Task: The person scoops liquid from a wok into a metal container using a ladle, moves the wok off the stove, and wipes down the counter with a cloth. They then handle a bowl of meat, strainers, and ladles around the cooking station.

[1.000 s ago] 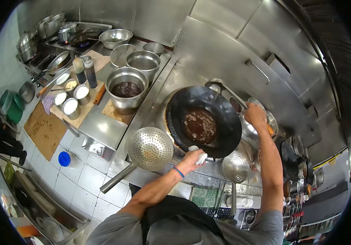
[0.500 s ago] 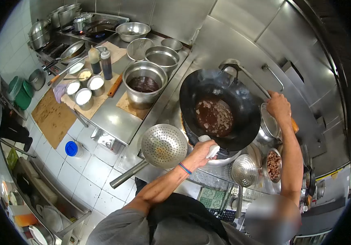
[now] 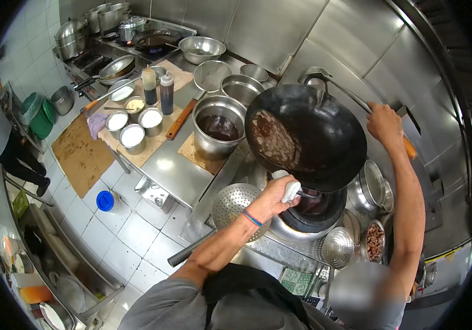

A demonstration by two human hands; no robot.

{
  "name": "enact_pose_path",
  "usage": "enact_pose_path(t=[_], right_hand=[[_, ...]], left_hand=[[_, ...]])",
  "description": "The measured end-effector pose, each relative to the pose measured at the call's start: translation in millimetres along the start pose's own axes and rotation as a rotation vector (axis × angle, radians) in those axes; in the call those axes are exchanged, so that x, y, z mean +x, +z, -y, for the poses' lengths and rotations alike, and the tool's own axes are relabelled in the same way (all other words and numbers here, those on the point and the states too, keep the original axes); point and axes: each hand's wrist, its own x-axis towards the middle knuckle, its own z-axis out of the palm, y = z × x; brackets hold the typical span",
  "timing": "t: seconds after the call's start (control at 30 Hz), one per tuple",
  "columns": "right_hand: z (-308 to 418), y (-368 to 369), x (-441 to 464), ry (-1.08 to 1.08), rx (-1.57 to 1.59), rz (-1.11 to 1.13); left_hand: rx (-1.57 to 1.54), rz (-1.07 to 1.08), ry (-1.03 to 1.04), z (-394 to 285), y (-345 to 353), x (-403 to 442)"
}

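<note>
My left hand [image 3: 279,196] is closed around a folded white cloth [image 3: 291,191] at the near handle of a black wok [image 3: 335,137]. The wok is raised and tilted to the left, with dark sauce and pale bits [image 3: 273,138] pooled on its left side. Beneath it, another dark pan [image 3: 318,212] shows on the burner. My right hand [image 3: 385,124] grips the long handle of a metal ladle [image 3: 351,98], whose head is at the wok's far rim. Left of the wok stands a steel pot [image 3: 219,144] with dark liquid inside.
A perforated strainer [image 3: 236,206] lies below the pot, and a second one [image 3: 339,247] is at the right, beside a bowl of meat pieces [image 3: 375,242]. Squeeze bottles [image 3: 167,93] and white-filled containers [image 3: 132,137] stand on the left counter. Another person [image 3: 13,148] stands far left.
The wok has risen off the burner and tipped left, and its sauce has run to that side. My right hand has moved up with the ladle. The view has shifted.
</note>
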Motion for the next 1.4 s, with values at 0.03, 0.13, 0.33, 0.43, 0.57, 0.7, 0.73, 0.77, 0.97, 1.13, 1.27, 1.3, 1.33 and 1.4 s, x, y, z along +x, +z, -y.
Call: enact_pose_path(t=[0.03,0.13,0.33,0.43,0.57,0.7,0.73,0.77,0.97,1.13,1.27,1.3,1.33,1.4], right_hand=[[6.8,-1.0,5.6,-0.01,-0.004,-0.028],[25.1,-7.4,20.2,-0.042,-0.046,-0.064],[54.9,-17.5,43.4,-0.114,-0.098,-0.11],[66.6,-25.0,51.5,-0.153,-0.149,-0.11],[76.7,-31.3,60.0,-0.205,-0.205,-0.144],[83.0,-34.6,69.9,-0.231,-0.232,-0.18],[86.0,-36.8,70.6,-0.239,-0.237,-0.195],[88.2,-38.8,69.8,-0.247,-0.243,-0.207],[98.1,-54.1,67.1,-0.284,-0.23,-0.302],[104.6,-69.3,62.4,-0.264,-0.18,-0.293],[105.7,-73.3,63.3,-0.257,-0.199,-0.288],[105.7,-74.3,64.5,-0.256,-0.208,-0.295],[105.2,-74.1,64.4,-0.258,-0.217,-0.296],[104.1,-75.7,62.7,-0.253,-0.221,-0.318]], left_hand=[[-0.018,0.019,-0.011,-8.3,-4.1,3.9],[-0.087,0.038,-0.015,-30.7,-3.2,0.0],[-0.221,0.107,-0.041,-55.3,-9.3,-4.2],[-0.25,0.115,-0.046,-61.5,-12.0,-5.2],[-0.302,0.155,-0.053,-69.5,-19.3,-5.0],[-0.4,0.215,-0.112,-80.8,-19.3,-12.1],[-0.424,0.221,-0.138,-83.5,-20.2,-13.8],[-0.446,0.23,-0.144,-84.9,-19.9,-16.9],[-0.517,0.327,-0.159,-86.8,-25.1,-15.8],[-0.576,0.451,-0.202,-84.9,-29.7,-11.5],[-0.599,0.47,-0.184,-86.0,-28.5,-12.8],[-0.607,0.492,-0.198,-89.2,-27.4,-12.0],[-0.619,0.51,-0.214,-89.7,-27.4,-12.3],[-0.605,0.492,-0.201,-90.0,-28.7,-9.7]])
